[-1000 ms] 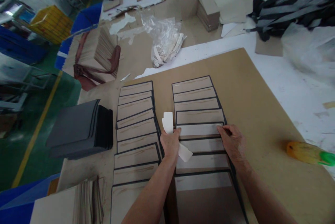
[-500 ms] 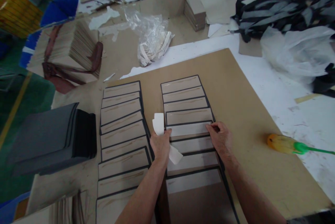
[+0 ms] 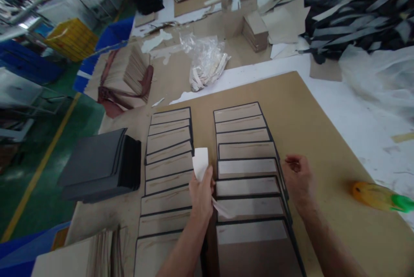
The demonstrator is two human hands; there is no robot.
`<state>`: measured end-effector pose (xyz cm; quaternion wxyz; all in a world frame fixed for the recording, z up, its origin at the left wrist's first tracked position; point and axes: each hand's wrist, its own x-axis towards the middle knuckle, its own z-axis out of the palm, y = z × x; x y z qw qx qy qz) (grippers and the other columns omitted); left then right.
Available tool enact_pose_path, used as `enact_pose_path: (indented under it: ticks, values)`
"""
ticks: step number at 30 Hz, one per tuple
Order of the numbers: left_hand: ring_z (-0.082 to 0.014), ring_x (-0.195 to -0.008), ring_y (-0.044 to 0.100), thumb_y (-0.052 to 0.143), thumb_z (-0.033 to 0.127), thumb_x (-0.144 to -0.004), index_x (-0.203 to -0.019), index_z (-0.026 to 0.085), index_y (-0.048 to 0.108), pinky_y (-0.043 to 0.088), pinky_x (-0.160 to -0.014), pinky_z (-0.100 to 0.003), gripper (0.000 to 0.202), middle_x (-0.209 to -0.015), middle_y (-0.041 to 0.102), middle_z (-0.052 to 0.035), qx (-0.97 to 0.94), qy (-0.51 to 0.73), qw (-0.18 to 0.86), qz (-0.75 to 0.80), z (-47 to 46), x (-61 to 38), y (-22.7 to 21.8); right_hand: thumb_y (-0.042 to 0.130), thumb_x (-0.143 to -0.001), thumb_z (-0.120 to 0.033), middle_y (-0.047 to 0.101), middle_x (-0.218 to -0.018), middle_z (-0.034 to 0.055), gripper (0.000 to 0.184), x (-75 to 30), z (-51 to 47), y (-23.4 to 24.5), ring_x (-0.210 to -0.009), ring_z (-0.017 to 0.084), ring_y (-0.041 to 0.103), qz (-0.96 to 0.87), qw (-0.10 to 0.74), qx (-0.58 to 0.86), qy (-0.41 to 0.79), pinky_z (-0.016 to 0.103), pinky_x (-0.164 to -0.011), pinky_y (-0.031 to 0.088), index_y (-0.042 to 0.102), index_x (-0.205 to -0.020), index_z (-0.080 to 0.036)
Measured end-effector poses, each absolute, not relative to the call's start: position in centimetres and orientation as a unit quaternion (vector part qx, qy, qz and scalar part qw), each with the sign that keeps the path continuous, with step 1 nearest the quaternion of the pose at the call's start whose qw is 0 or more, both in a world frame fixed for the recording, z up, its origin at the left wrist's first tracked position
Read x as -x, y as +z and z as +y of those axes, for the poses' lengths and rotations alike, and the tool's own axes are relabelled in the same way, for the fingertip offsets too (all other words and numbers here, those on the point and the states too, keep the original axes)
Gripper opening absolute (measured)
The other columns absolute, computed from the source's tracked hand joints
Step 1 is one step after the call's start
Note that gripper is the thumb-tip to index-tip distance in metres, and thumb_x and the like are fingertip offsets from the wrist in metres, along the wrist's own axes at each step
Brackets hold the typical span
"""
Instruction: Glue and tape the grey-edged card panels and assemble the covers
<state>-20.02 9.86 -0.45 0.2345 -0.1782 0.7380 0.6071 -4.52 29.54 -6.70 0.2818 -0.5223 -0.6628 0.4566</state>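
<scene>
Left hand (image 3: 201,194) clamps white paper strips (image 3: 200,162) between thumb and fingers, over the gap between left column (image 3: 168,165) and right column (image 3: 247,167) of overlapped black-edged boards. Right hand (image 3: 298,177) sits just right of the right column, fingers half curled; blur makes its hold impossible to tell. Both columns lie on a brown cardboard sheet (image 3: 318,139). An orange brush (image 3: 371,194) lies far right

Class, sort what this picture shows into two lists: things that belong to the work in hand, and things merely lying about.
In hand: left hand holding white strips; right hand beside the right column of boards; left column of boards; brown sheet beneath.
Lying about: grey stack; plastic bag; orange tool; black strip pile; yellow crate.
</scene>
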Motion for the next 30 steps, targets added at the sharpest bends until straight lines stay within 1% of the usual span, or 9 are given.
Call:
enact_pose_path:
  ticks: [3, 6, 12, 15, 18, 20, 23, 25, 30]
  values:
    - [-0.0069, -0.048, 0.047, 0.076, 0.052, -0.066, -0.077, 0.013, 0.066, 0.026, -0.04, -0.017, 0.041, -0.066, 0.063, -0.0026, 0.166, 0.642, 0.352, 0.661, 9.7, 18.3, 1.0, 0.06, -0.082, -0.043, 0.063, -0.088, 0.0049, 0.03, 6.7, 27.2, -3.2, -0.073, 0.017, 0.056, -0.676, 0.205, 0.385, 0.594, 0.029, -0.067, 0.047, 0.063, -0.101, -0.021]
    - [-0.0066, -0.046, 0.049, 0.079, 0.046, -0.064, -0.073, 0.012, 0.064, 0.027, -0.04, -0.017, 0.038, -0.06, 0.063, -0.0026, 0.154, 0.635, 0.391, 0.648, 10.2, 17.0, 1.2, 0.062, -0.081, -0.043, 0.064, -0.089, 0.0031, 0.03, 9.4, 25.2, -0.5, -0.071, 0.015, 0.054, -0.678, 0.132, 0.295, 0.66, 0.026, -0.062, 0.045, 0.065, -0.103, -0.022]
    - [-0.0127, -0.054, 0.061, 0.083, 0.036, -0.06, -0.085, 0.011, 0.067, 0.039, -0.044, -0.019, 0.039, -0.067, 0.068, -0.0049, 0.171, 0.622, 0.384, 0.66, 10.5, 16.4, 0.4, 0.067, -0.077, -0.044, 0.057, -0.062, -0.002, 0.025, 10.8, 24.8, -0.4, -0.059, 0.013, 0.05, -0.667, 0.107, 0.342, 0.654, 0.024, -0.053, 0.039, 0.062, -0.072, -0.02]
    - [-0.0136, -0.061, 0.063, 0.086, 0.031, -0.056, -0.091, 0.014, 0.066, 0.043, -0.048, -0.02, 0.045, -0.074, 0.069, -0.0029, 0.2, 0.63, 0.364, 0.657, 10.3, 16.8, 0.1, 0.063, -0.079, -0.046, 0.059, -0.061, -0.001, 0.027, 10.3, 25.3, -0.7, -0.058, 0.014, 0.052, -0.664, 0.112, 0.356, 0.648, 0.025, -0.054, 0.041, 0.063, -0.072, -0.02]
    - [-0.0124, -0.061, 0.061, 0.086, 0.029, -0.055, -0.087, 0.014, 0.065, 0.042, -0.047, -0.019, 0.041, -0.071, 0.067, -0.0011, 0.189, 0.635, 0.345, 0.665, 10.3, 17.1, -0.2, 0.057, -0.082, -0.05, 0.064, -0.07, 0.001, 0.031, 10.3, 25.5, -0.6, -0.062, 0.015, 0.056, -0.653, 0.119, 0.361, 0.655, 0.025, -0.057, 0.045, 0.065, -0.081, -0.02]
    - [-0.0116, -0.059, 0.059, 0.086, 0.029, -0.055, -0.082, 0.014, 0.064, 0.04, -0.045, -0.019, 0.038, -0.067, 0.065, -0.0005, 0.173, 0.637, 0.342, 0.669, 10.4, 17.2, -0.3, 0.061, -0.079, -0.051, 0.065, -0.077, 0.0015, 0.032, 10.4, 25.5, -0.7, -0.066, 0.015, 0.056, -0.659, 0.111, 0.349, 0.657, 0.025, -0.059, 0.046, 0.064, -0.088, -0.021]
    - [-0.0101, -0.057, 0.056, 0.086, 0.028, -0.055, -0.08, 0.014, 0.064, 0.039, -0.044, -0.018, 0.036, -0.065, 0.063, 0.0006, 0.162, 0.639, 0.348, 0.666, 10.7, 17.1, -0.1, 0.068, -0.075, -0.05, 0.059, -0.069, -0.0012, 0.03, 10.4, 25.4, -1.1, -0.063, 0.014, 0.051, -0.686, 0.079, 0.333, 0.642, 0.024, -0.057, 0.043, 0.061, -0.077, -0.021]
    - [-0.0102, -0.057, 0.057, 0.087, 0.03, -0.056, -0.083, 0.014, 0.065, 0.04, -0.044, -0.018, 0.038, -0.067, 0.064, 0.0004, 0.152, 0.636, 0.378, 0.655, 10.8, 17.0, 0.4, 0.063, -0.08, -0.05, 0.054, -0.063, -0.002, 0.033, 10.2, 25.4, -1.2, -0.061, 0.013, 0.048, -0.696, 0.071, 0.32, 0.639, 0.024, -0.056, 0.041, 0.059, -0.069, -0.02]
    - [-0.0157, -0.066, 0.067, 0.085, 0.043, -0.062, -0.1, 0.012, 0.066, 0.049, -0.047, -0.02, 0.053, -0.084, 0.071, -0.0073, 0.119, 0.62, 0.511, 0.584, 10.6, 17.4, 1.6, 0.053, -0.09, -0.042, 0.056, -0.063, -0.001, 0.032, 9.8, 26.1, 0.0, -0.064, 0.014, 0.051, -0.748, 0.062, 0.244, 0.613, 0.024, -0.059, 0.041, 0.063, -0.071, -0.019]
